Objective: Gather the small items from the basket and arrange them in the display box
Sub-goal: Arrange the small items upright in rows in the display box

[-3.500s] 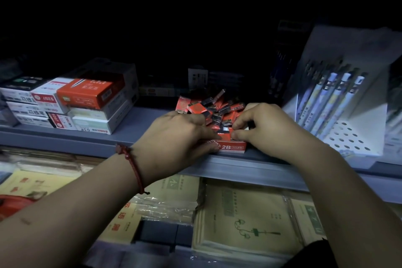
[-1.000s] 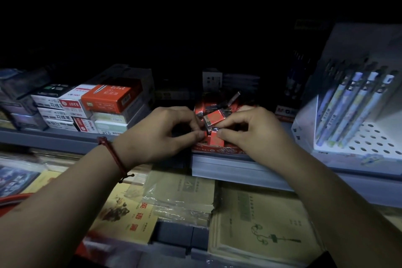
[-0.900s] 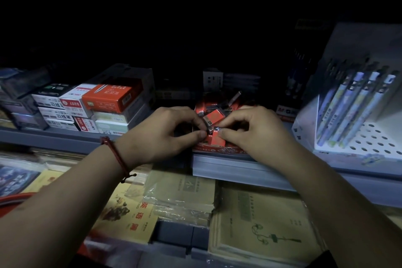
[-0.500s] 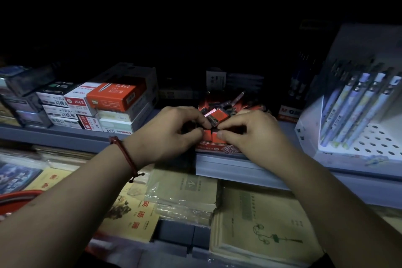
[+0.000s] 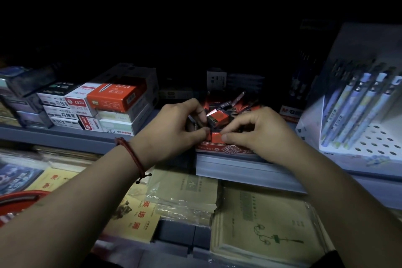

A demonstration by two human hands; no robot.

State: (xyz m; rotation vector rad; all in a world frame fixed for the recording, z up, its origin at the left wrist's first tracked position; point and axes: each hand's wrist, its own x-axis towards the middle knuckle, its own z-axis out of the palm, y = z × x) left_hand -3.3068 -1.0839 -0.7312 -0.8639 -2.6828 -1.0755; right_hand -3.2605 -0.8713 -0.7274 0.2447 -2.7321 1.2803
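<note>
A red display box [image 5: 226, 149] sits at the front edge of the grey shelf [image 5: 65, 137], piled with several small red and black packets [image 5: 233, 102]. My left hand [image 5: 174, 128] and my right hand [image 5: 258, 132] meet over the box front. Both pinch small red packets [image 5: 215, 137] side by side between thumb and fingers. Another red packet [image 5: 217, 116] stands tilted just behind my fingertips. A red basket rim [image 5: 19, 199] shows at the lower left, its contents hidden.
Stacked red and white staple boxes [image 5: 104, 102] stand left of the display box. A white perforated pen stand [image 5: 367, 137] with several pens stands at the right. Wrapped notebooks [image 5: 267, 224] lie on the lower shelf under my arms.
Both hands have stayed over the display box, working the small packets at its front. The tilted packet behind my fingers shifted slightly, and the view drifted a little.
</note>
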